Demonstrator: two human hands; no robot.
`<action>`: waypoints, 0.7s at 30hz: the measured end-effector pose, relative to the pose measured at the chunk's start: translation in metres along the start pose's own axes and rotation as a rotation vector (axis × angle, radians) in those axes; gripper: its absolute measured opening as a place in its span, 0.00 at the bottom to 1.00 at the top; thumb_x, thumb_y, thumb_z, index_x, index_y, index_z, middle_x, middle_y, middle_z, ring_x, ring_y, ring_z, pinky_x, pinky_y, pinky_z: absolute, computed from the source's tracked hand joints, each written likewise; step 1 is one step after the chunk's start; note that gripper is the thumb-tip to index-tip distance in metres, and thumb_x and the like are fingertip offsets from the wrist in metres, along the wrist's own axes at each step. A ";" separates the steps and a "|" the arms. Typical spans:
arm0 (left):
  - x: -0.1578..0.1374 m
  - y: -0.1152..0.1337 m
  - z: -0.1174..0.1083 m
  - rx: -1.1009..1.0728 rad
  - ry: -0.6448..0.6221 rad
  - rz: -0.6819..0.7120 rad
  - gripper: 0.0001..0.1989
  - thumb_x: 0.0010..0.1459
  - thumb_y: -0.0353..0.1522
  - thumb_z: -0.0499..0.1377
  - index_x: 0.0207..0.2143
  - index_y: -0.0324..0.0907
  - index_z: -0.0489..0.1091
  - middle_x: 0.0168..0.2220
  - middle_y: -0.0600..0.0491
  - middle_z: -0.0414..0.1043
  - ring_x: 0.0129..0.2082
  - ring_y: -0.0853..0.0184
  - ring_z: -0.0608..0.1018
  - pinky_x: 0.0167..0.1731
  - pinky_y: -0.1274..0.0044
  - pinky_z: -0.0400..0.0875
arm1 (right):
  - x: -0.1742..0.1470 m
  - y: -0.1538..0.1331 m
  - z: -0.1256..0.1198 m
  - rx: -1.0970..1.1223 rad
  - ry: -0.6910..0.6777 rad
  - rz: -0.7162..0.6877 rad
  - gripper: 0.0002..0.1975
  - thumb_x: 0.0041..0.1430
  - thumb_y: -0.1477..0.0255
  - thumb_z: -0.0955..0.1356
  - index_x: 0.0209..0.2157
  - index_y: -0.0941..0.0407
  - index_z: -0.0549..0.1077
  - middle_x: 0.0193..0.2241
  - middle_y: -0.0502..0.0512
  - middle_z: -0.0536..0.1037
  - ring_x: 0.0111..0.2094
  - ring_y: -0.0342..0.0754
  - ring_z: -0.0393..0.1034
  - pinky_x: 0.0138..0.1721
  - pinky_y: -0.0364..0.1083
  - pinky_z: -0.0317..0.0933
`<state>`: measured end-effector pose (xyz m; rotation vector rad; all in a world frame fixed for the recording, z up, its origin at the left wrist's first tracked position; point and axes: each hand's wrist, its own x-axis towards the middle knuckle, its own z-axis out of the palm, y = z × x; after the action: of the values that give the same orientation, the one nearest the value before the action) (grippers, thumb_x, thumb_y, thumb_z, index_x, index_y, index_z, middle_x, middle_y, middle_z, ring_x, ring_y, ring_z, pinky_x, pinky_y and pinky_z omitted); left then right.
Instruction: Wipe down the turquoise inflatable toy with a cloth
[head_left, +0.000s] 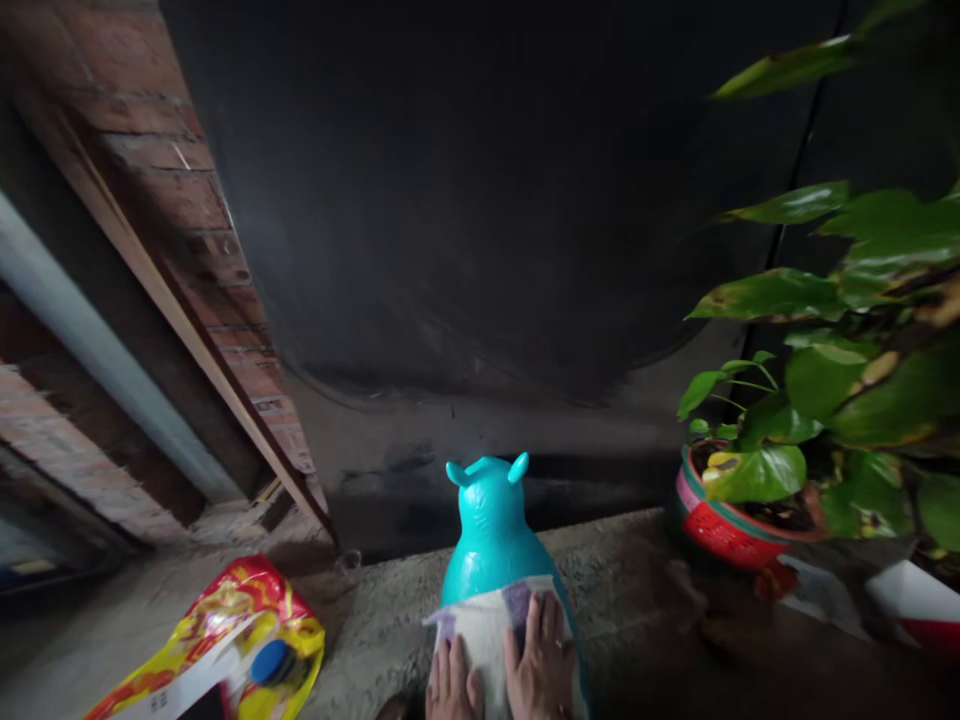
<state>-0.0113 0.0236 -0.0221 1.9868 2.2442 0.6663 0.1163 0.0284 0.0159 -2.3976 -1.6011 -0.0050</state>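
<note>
A turquoise animal-shaped figure (491, 535) with two small ears stands on the floor at the lower middle, its head toward the dark panel. Over its back lies a white cloth (487, 620) with purple patches. My left hand (454, 685) rests on the cloth's left part with fingers stretched out. On the right part of the cloth, my right hand (540, 660) lies flat, fingers extended and slightly spread. Both hands press on the cloth from above, and neither grips it. The lower part of the figure is hidden by the cloth, my hands and the frame's edge.
A yellow and red plastic bag (300, 655) with a blue cap (271, 662) lies at lower left. At right stands a leafy plant in a red pot (735, 535). A dark panel (480, 250) rises ahead, beside a brick wall (217, 280).
</note>
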 end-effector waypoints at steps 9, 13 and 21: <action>0.063 0.033 -0.016 -0.184 -0.236 -0.051 0.28 0.65 0.36 0.38 0.64 0.36 0.55 0.69 0.41 0.49 0.69 0.59 0.52 0.65 0.59 0.56 | 0.088 0.004 -0.003 0.084 -0.170 -0.144 0.34 0.69 0.57 0.54 0.68 0.63 0.46 0.69 0.62 0.42 0.69 0.56 0.37 0.64 0.58 0.50; 0.065 0.034 -0.010 -0.247 -0.207 -0.050 0.30 0.65 0.38 0.36 0.64 0.35 0.54 0.70 0.40 0.47 0.70 0.59 0.50 0.66 0.59 0.53 | 0.098 0.003 0.003 0.069 -0.169 -0.163 0.35 0.69 0.56 0.53 0.68 0.64 0.43 0.69 0.61 0.40 0.69 0.56 0.35 0.65 0.58 0.47; 0.069 0.014 0.006 -0.074 -0.157 0.055 0.28 0.63 0.34 0.41 0.61 0.30 0.60 0.65 0.38 0.57 0.66 0.56 0.60 0.62 0.63 0.64 | 0.065 -0.005 0.014 0.043 -0.047 -0.079 0.28 0.68 0.62 0.55 0.66 0.59 0.55 0.67 0.64 0.52 0.66 0.60 0.48 0.59 0.61 0.58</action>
<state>-0.0075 0.0923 -0.0065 1.9973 2.0533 0.5673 0.1356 0.0918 0.0122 -2.3174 -1.6985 0.0699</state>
